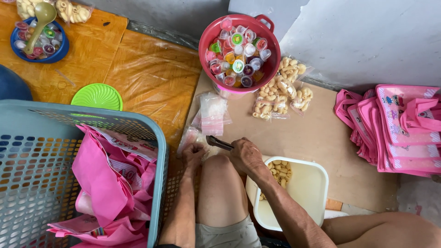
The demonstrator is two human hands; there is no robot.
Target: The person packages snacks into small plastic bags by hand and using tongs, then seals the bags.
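My left hand [193, 154] pinches a small clear plastic bag [189, 137] that lies on the floor just past my raised knee. My right hand [245, 155] grips a dark metal scoop [219, 143] whose tip points left toward that bag. Below my right forearm stands a white square tub [307, 188] with pale puffed snacks [279, 171] in its near corner. A stack of empty clear zip bags [212, 112] lies just beyond my hands.
A red bucket [239, 23] holds many small jelly cups. Filled snack bags [280, 94] lie beside it. A grey-blue mesh basket [158, 160] at left holds pink bags; more pink bags [395, 128] are stacked at right. A blue bowl [62, 48] and green lid [97, 96] sit far left.
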